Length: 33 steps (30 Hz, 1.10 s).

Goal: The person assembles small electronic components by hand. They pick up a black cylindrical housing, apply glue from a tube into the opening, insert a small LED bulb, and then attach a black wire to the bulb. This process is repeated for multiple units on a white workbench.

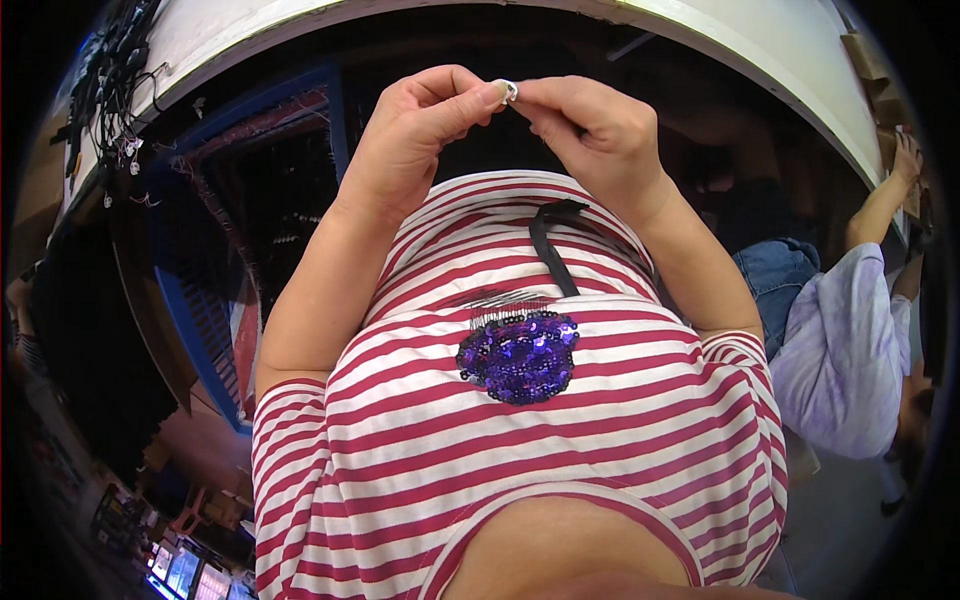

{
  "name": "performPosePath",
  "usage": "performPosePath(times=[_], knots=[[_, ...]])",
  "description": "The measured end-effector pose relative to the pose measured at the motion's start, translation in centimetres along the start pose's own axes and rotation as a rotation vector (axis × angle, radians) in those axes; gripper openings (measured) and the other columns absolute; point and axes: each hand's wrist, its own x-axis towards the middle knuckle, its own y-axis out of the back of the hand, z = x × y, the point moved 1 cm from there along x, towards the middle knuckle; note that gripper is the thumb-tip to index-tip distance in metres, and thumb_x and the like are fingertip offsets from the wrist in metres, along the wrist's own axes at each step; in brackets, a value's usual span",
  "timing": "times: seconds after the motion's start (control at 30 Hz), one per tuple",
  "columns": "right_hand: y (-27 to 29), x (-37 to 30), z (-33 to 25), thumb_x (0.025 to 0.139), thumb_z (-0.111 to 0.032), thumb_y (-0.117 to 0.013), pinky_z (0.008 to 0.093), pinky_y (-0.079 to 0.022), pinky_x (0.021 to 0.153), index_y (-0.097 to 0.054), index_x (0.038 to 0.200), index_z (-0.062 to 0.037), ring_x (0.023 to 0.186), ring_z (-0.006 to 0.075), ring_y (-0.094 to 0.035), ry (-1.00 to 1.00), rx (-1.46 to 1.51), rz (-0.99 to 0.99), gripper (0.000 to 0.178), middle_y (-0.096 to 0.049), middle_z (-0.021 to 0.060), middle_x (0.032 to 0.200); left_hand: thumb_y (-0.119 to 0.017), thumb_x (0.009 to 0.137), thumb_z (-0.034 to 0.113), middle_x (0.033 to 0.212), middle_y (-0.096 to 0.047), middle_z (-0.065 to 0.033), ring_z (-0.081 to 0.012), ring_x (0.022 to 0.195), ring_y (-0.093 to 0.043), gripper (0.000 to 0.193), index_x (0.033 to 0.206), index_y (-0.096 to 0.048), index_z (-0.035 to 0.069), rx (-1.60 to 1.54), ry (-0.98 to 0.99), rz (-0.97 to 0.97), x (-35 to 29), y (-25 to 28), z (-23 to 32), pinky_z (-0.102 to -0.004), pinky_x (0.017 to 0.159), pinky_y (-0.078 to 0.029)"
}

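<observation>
My left hand (425,125) and my right hand (598,130) meet fingertip to fingertip in front of my body, near the table edge. Between their thumbs and forefingers is pinched a small shiny white piece (511,92); most of it is covered by the fingers, and its kind cannot be made out. Both hands are closed in a pinch. A dark strap (545,250) lies against my red-and-white striped shirt, below the right wrist.
A curved white tabletop (330,22) runs across the far side. At its left end lies a bundle of black cables (115,75) with small white ends. A blue crate (180,290) stands left of my arm. Another person (845,340) in a pale purple top is at the right, one arm reaching toward boxes.
</observation>
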Motion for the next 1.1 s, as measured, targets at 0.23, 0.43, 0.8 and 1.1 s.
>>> performPosePath(times=[0.23, 0.43, 0.8, 1.1], knots=[[0.2, 0.6, -0.1, 0.083, -0.010, -0.060, 0.0203, -0.050, 0.062, -0.062, 0.092, -0.0003, 0.070, 0.0107, -0.062, -0.610, 0.689, -0.076, 0.013, -0.064, 0.0058, 0.079, -0.073, 0.069, 0.011, 0.093, -0.058, -0.0046, -0.0117, 0.087, -0.055, 0.038, 0.103, -0.056, 0.003, 0.114, -0.133, 0.021, -0.1, 0.3, -0.2, -0.0250, 0.083, -0.041], [0.4, 3.5, -0.6, 0.083, -0.008, -0.061, 0.0210, -0.049, 0.060, -0.060, 0.090, -0.0007, 0.070, 0.0110, -0.060, -0.649, 1.085, 0.115, 0.010, -0.062, 0.0063, 0.079, -0.070, 0.070, 0.000, 0.111, -0.051, -0.0057, -0.0159, 0.103, -0.051, 0.062, 0.124, -0.041, 0.003, 0.142, -0.491, -0.144, 1.0, -0.3, -2.8, -0.0301, 0.092, -0.040], [2.1, 6.9, -2.5, 0.062, -0.008, -0.061, 0.0278, -0.049, 0.062, -0.065, 0.087, -0.0089, 0.070, 0.0188, -0.061, 0.663, -0.122, -0.230, 0.026, -0.062, 0.0016, 0.082, -0.059, 0.077, 0.015, 0.071, -0.049, 0.0007, -0.0051, 0.064, -0.045, 0.014, 0.086, -0.055, 0.004, 0.028, -0.418, 0.105, 1.0, -0.6, 3.1, -0.0188, 0.056, -0.037], [6.7, 17.7, 7.8, 0.083, -0.028, -0.057, 0.0384, -0.045, 0.071, -0.055, 0.100, -0.0038, 0.081, 0.0314, -0.057, -0.188, -0.698, -0.048, 0.030, -0.057, 0.0155, 0.097, -0.065, 0.074, 0.007, 0.066, -0.057, -0.0014, -0.0063, 0.061, -0.053, 0.008, 0.075, -0.058, 0.002, 0.223, -0.195, 0.005, 0.1, 1.0, 4.5, -0.0201, 0.058, -0.043]])
